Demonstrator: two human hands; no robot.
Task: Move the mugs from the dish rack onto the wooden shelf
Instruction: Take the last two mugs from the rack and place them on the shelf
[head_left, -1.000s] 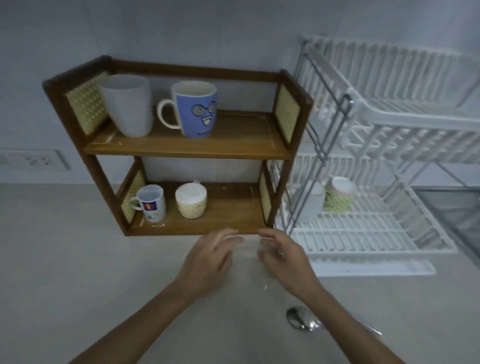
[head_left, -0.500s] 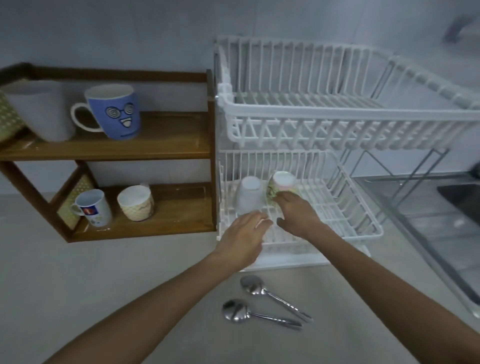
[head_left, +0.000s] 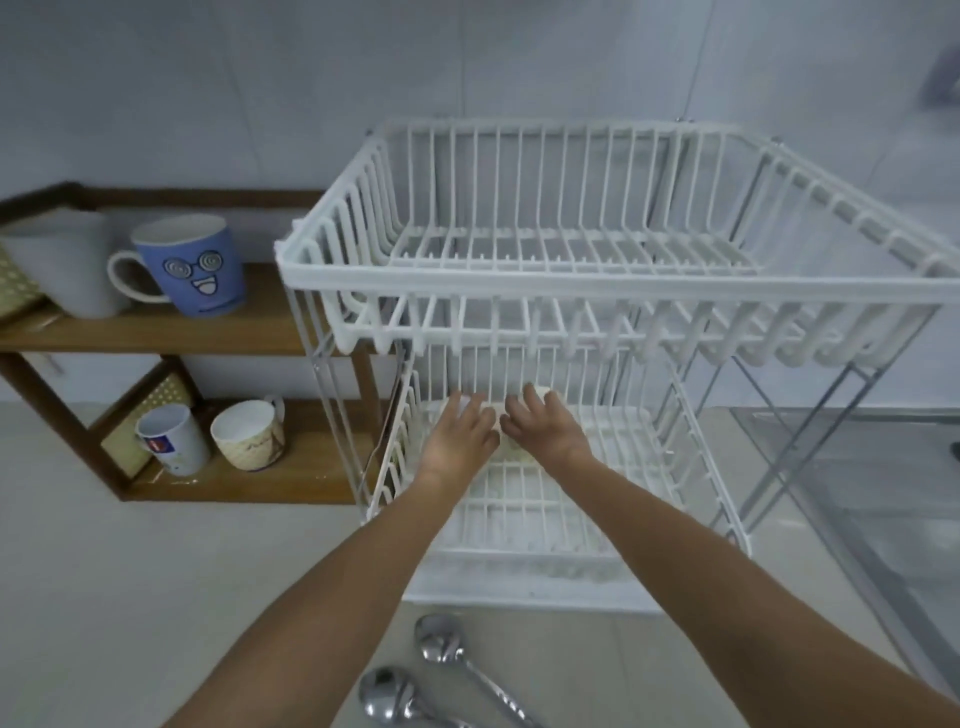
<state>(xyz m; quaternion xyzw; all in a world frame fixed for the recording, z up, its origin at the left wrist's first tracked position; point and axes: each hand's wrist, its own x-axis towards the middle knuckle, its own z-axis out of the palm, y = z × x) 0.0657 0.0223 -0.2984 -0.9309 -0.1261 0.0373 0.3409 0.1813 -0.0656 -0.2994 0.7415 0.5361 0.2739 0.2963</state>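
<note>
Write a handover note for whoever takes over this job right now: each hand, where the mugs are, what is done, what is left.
Left hand and right hand: both inside the dish rack's lower tier, over mugs they mostly hide; grip cannot be confirmed.
Wooden shelf: white mug and blue face mug on top; small white logo mug and cream mug below.
Done: four shelved.
Left: lift out what the hands cover and shelve it.

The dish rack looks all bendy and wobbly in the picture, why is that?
In the head view, the wide-angle lens curves the dish rack rails, most near the edges. The whole picture is soft and dim, bluish. The left hand and right hand hide the mugs on the lower tier. The spoons show glare.
</note>
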